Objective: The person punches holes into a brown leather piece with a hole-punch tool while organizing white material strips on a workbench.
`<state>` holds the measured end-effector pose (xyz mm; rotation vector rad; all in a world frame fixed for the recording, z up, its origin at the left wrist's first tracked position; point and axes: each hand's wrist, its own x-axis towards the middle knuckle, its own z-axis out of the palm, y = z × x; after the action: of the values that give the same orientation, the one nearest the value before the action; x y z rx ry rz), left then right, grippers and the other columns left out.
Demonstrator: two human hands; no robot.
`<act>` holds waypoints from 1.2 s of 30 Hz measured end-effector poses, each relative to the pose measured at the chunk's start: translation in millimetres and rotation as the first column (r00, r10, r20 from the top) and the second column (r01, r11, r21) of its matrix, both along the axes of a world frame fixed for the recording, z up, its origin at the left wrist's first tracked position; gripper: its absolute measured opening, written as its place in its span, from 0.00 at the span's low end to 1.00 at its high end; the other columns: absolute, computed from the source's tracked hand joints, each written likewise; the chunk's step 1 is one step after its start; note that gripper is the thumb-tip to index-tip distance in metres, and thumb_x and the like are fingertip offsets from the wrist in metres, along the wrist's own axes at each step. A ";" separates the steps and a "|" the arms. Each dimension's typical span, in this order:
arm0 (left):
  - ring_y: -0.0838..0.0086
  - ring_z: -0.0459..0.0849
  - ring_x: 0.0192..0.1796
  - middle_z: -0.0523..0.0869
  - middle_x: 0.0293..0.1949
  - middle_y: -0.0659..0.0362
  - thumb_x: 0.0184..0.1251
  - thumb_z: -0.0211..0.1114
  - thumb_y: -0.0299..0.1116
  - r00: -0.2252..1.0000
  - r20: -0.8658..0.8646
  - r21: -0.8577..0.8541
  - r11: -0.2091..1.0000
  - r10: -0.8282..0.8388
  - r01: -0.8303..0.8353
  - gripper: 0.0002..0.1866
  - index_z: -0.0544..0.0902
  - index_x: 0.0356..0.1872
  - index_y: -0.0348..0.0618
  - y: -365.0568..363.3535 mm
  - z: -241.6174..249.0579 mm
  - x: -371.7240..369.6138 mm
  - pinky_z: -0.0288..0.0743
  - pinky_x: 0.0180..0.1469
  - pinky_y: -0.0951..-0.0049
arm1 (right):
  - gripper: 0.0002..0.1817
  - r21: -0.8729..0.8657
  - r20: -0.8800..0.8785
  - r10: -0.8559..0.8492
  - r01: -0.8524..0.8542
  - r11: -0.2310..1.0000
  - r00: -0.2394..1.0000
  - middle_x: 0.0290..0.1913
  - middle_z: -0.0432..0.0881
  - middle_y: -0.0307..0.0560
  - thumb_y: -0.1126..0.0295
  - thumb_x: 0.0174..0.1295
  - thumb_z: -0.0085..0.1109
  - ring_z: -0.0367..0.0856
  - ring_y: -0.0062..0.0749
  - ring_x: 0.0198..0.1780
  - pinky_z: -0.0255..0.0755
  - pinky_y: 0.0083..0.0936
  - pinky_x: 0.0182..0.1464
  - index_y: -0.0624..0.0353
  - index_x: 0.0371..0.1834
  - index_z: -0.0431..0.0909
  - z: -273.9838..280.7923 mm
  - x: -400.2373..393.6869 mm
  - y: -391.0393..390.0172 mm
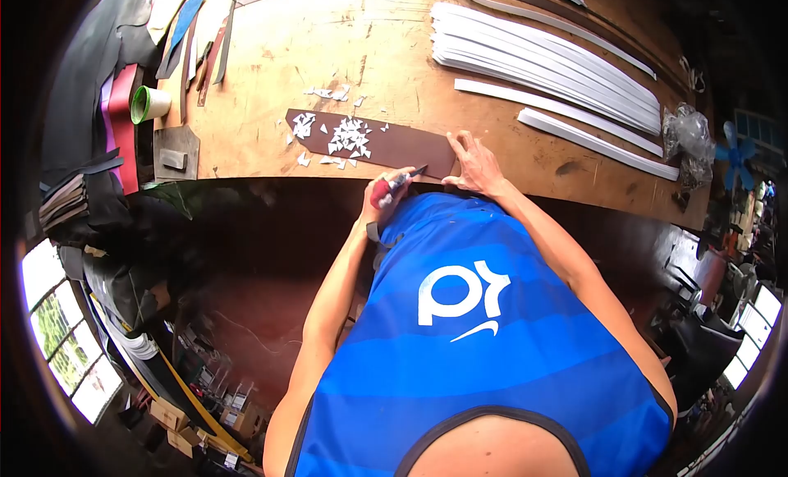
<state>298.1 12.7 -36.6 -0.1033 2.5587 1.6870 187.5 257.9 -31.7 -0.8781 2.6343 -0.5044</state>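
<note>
My left hand [384, 194] is closed around a red-handled knife [397, 184] at the table's near edge. The knife's dark pointed tip rests at the lower edge of a flat dark brown strip [402, 143], which looks like leather. Across the strip's right end is my right hand [476, 165], bent fingers at the far side and thumb at the near side, holding it. Small white triangular scraps [350, 137] lie heaped on the strip's left half, and some are scattered on the wood around it. What the thumb covers is hidden.
On the wooden table [271, 75], a stack of long white strips [542, 62] lies at the right, with loose white strips [599, 144] nearer me. A clear plastic bag [688, 140] sits at the right end. Left are a green-rimmed cup [149, 104] and a small block [173, 159].
</note>
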 end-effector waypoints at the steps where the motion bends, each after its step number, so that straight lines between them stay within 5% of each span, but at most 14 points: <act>1: 0.63 0.89 0.43 0.90 0.41 0.52 0.72 0.68 0.33 0.999 0.048 0.016 1.000 0.018 -0.018 0.12 0.87 0.54 0.47 -8.4 -10.5 -0.8 0.80 0.45 0.70 | 0.59 0.044 -0.003 0.010 -0.010 0.999 1.000 0.66 0.66 0.56 0.44 0.41 0.81 0.74 0.55 0.61 0.77 0.46 0.57 0.56 0.77 0.61 1.3 1.4 -0.6; 5: 0.88 0.71 0.32 0.79 0.31 0.73 0.76 0.65 0.31 0.905 -0.260 0.309 0.917 0.336 -0.252 0.12 0.86 0.55 0.41 -32.1 -20.3 -16.5 0.66 0.32 0.81 | 0.62 0.070 -0.006 -0.024 0.024 0.997 1.000 0.67 0.64 0.55 0.46 0.40 0.82 0.72 0.56 0.62 0.77 0.48 0.57 0.55 0.78 0.58 1.4 7.6 -5.4; 8: 0.88 0.71 0.32 0.79 0.32 0.72 0.76 0.65 0.30 0.957 0.086 0.170 0.943 0.276 -0.287 0.12 0.86 0.55 0.41 -24.3 -12.8 -12.2 0.66 0.32 0.81 | 0.61 0.043 0.014 -0.056 0.055 0.998 0.998 0.68 0.63 0.54 0.49 0.39 0.83 0.73 0.55 0.62 0.78 0.48 0.58 0.55 0.78 0.59 -3.3 8.9 -6.9; 12: 0.82 0.82 0.36 0.90 0.35 0.61 0.73 0.68 0.31 0.994 -0.098 0.089 0.995 0.057 -0.049 0.12 0.86 0.55 0.44 1.6 -26.8 -5.2 0.76 0.41 0.74 | 0.60 0.011 0.007 -0.077 0.077 0.997 0.997 0.67 0.63 0.53 0.51 0.39 0.84 0.73 0.55 0.62 0.78 0.48 0.58 0.54 0.77 0.61 -3.1 10.0 -8.7; 17: 0.80 0.84 0.40 0.90 0.40 0.62 0.74 0.65 0.25 0.923 0.041 0.270 0.885 0.383 -0.379 0.11 0.85 0.54 0.35 -29.7 -39.7 -24.9 0.76 0.43 0.76 | 0.58 0.013 0.009 -0.090 0.090 0.996 0.996 0.67 0.63 0.53 0.53 0.39 0.84 0.73 0.55 0.61 0.77 0.48 0.59 0.54 0.77 0.62 -2.1 10.2 -9.1; 19: 0.82 0.83 0.43 0.89 0.43 0.62 0.75 0.64 0.24 0.867 -0.129 0.403 0.824 0.482 -0.398 0.12 0.85 0.55 0.35 -32.7 -40.2 -30.3 0.75 0.46 0.80 | 0.58 0.012 0.012 -0.088 0.088 0.996 0.996 0.67 0.64 0.53 0.53 0.39 0.84 0.74 0.55 0.61 0.77 0.48 0.59 0.54 0.77 0.63 -1.6 9.5 -8.9; 21: 0.91 0.71 0.29 0.77 0.29 0.73 0.77 0.63 0.27 0.876 -0.123 0.308 0.857 0.467 -0.413 0.13 0.85 0.58 0.41 -14.4 -37.3 -39.1 0.62 0.30 0.84 | 0.58 0.008 0.015 -0.078 0.078 0.997 0.997 0.67 0.64 0.53 0.53 0.39 0.84 0.74 0.55 0.61 0.77 0.48 0.60 0.54 0.76 0.63 -0.1 8.8 -9.4; 23: 0.91 0.71 0.28 0.77 0.27 0.73 0.76 0.64 0.28 0.917 0.054 0.451 0.810 0.395 -0.375 0.12 0.85 0.57 0.41 14.3 -38.3 -38.7 0.62 0.29 0.84 | 0.58 0.006 0.021 -0.092 0.092 0.996 0.996 0.66 0.65 0.55 0.54 0.39 0.84 0.74 0.55 0.60 0.76 0.47 0.60 0.55 0.76 0.63 1.9 9.1 -10.3; 27: 0.91 0.72 0.27 0.79 0.27 0.74 0.75 0.66 0.30 0.937 -0.205 0.176 0.952 0.285 -0.251 0.13 0.85 0.57 0.42 19.9 -43.5 -44.1 0.64 0.28 0.84 | 0.58 0.010 0.034 -0.079 0.078 0.997 0.996 0.65 0.66 0.56 0.55 0.39 0.84 0.74 0.56 0.60 0.76 0.46 0.60 0.56 0.76 0.63 5.9 7.8 -12.2; 29: 0.90 0.74 0.27 0.81 0.28 0.72 0.76 0.65 0.31 0.875 0.030 0.571 0.711 0.482 -0.411 0.13 0.86 0.58 0.43 6.6 -46.6 -44.9 0.67 0.28 0.83 | 0.58 0.026 0.029 -0.079 0.079 0.997 0.996 0.65 0.67 0.56 0.55 0.39 0.84 0.74 0.56 0.60 0.76 0.46 0.60 0.58 0.76 0.63 6.3 7.2 -12.1; 31: 0.88 0.75 0.27 0.83 0.30 0.69 0.77 0.64 0.30 0.796 -0.062 0.356 0.759 0.602 -0.546 0.12 0.87 0.56 0.41 -16.4 -39.2 -43.1 0.71 0.29 0.82 | 0.59 0.025 0.031 -0.077 0.076 0.997 0.997 0.65 0.66 0.54 0.55 0.39 0.84 0.74 0.55 0.60 0.76 0.46 0.60 0.56 0.77 0.61 4.2 6.3 -11.3; 33: 0.87 0.76 0.28 0.83 0.30 0.68 0.77 0.63 0.30 0.770 -0.045 0.587 0.641 0.636 -0.494 0.13 0.86 0.57 0.39 -35.9 -65.5 -34.6 0.72 0.31 0.81 | 0.60 0.027 0.038 -0.075 0.074 0.997 0.996 0.65 0.66 0.52 0.55 0.39 0.83 0.73 0.54 0.61 0.76 0.46 0.59 0.55 0.78 0.60 4.3 8.2 -10.8; 34: 0.86 0.76 0.29 0.82 0.30 0.68 0.77 0.63 0.29 0.759 -0.208 0.539 0.720 0.617 -0.437 0.14 0.84 0.58 0.37 -28.5 -47.2 -32.0 0.71 0.32 0.80 | 0.58 0.009 0.024 -0.075 0.074 0.997 0.997 0.65 0.66 0.53 0.54 0.40 0.83 0.74 0.53 0.60 0.76 0.46 0.58 0.55 0.77 0.61 6.3 8.2 -10.8; 36: 0.88 0.77 0.33 0.84 0.36 0.69 0.74 0.65 0.25 0.849 -0.018 0.393 0.784 0.528 -0.480 0.13 0.85 0.56 0.37 -13.6 -29.1 -24.3 0.70 0.36 0.83 | 0.57 -0.012 0.008 -0.071 0.071 0.997 0.997 0.65 0.67 0.53 0.54 0.40 0.84 0.76 0.53 0.58 0.77 0.45 0.58 0.56 0.77 0.63 11.1 6.5 -9.8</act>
<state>273.9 -0.9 -65.7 -0.7448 2.3629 2.4141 194.0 248.1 -20.6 -0.7872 2.6657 -0.5407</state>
